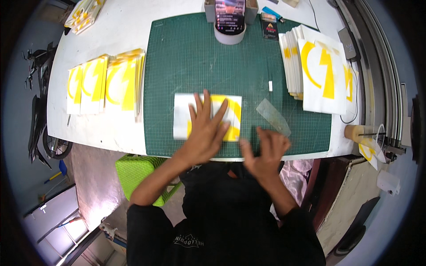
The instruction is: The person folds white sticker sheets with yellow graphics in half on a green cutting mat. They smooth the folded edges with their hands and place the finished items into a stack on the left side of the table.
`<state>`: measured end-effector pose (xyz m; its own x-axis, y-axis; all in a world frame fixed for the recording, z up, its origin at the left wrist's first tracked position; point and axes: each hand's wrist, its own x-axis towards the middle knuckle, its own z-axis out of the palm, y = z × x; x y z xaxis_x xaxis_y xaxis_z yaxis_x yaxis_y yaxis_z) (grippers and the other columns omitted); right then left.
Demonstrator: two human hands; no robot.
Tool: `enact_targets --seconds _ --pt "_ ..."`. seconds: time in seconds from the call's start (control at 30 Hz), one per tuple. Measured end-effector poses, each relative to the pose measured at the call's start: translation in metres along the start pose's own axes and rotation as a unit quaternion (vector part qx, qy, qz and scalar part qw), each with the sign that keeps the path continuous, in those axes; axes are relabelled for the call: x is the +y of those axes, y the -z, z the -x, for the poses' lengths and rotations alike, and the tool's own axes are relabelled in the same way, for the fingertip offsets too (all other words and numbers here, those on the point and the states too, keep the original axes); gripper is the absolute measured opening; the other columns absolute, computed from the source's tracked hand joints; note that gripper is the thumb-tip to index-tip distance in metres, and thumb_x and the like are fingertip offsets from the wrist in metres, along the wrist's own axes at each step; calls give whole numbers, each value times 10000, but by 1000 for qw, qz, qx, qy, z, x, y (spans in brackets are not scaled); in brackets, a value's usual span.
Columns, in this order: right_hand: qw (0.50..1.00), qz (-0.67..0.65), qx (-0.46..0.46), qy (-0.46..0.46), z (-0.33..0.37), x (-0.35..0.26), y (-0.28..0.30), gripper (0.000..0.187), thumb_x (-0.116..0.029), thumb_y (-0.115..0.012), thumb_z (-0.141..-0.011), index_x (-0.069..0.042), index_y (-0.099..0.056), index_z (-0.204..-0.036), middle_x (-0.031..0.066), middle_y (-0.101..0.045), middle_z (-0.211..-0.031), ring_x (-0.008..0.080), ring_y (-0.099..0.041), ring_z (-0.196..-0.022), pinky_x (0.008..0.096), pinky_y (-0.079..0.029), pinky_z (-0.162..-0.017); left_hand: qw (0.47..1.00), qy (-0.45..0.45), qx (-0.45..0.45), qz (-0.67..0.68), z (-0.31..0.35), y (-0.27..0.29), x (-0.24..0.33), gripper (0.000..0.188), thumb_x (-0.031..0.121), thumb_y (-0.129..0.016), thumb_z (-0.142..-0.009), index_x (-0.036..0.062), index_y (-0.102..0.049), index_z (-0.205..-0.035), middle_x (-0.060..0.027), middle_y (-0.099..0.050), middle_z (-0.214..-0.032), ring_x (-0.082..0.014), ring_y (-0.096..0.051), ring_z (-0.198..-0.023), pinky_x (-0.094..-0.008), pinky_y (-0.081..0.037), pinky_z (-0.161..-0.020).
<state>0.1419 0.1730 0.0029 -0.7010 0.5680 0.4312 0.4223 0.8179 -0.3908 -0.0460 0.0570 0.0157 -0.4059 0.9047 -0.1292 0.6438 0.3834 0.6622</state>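
Note:
My left hand (204,131) lies flat with its fingers spread, pressing on a white folded paper sheet (181,117) with yellow print. The sheet rests on a green cutting mat (186,57) near the table's front edge. Just off the sheet's lower right corner is my right hand (267,153), slightly blurred, its thumb and fingers apart and nothing visible between them. The thumb is close to that corner; I cannot tell whether it touches. A thin translucent plastic strip (273,116) lies on the mat beyond the right fingers.
Stacks of yellow-printed white paper stand on the left (124,84) and right (321,75). At the back, a phone (230,17) leans in a round white holder (230,37), beside a small dark box (269,30) and a blue lighter (273,14). A green woven stool (135,177) is below the table.

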Motion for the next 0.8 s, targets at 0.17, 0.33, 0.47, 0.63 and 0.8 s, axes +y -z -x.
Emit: enact_targets --seconds 0.17,0.33,0.47,0.63,0.8 --pt "999 17 -18 20 -3 -25 -7 485 -220 -787 -854 16 -676 -1263 118 -673 -1022 271 -627 -966 475 -374 -911 992 40 -7 117 35 10 38 688 343 -528 -1097 83 -257 -1674 -342 127 -1707 -547 185 -1555 -694 52 -1217" --pt "998 24 -8 65 -12 -15 -3 406 -42 -749 -857 35 -672 -1248 113 -701 -921 254 -665 -878 467 -408 -884 998 42 -4 44 40 27 44 751 376 -648 -1032 67 -326 -1636 -332 -18 -1711 -549 42 -1571 -722 -54 -1214" --pt "983 -140 17 118 -15 -9 10 350 30 -727 -870 34 -680 -1217 137 -747 -1008 249 -703 -933 455 -464 -881 998 -10 62 -5 16 41 13 758 307 -786 -938 48 -436 -1560 -297 -407 -1578 -489 -371 -1474 -616 -281 -1194" --pt "962 -218 131 103 -32 19 34 571 -26 -763 -866 38 -576 -1401 209 -690 -1307 359 -668 -1120 512 -478 -984 984 -20 88 153 21 72 -19 500 157 -850 -881 -23 -658 -1306 -203 -746 -1122 -279 -739 -1006 -389 -573 -882" --pt "986 109 127 24 -66 90 66 657 -89 -777 -861 -29 -542 -1472 194 -607 -1454 417 -528 -1348 554 -339 -1145 959 83 270 -5 20 166 -122 525 215 -833 -893 -30 -651 -1319 -247 -732 -1043 -397 -721 -959 -430 -569 -862"
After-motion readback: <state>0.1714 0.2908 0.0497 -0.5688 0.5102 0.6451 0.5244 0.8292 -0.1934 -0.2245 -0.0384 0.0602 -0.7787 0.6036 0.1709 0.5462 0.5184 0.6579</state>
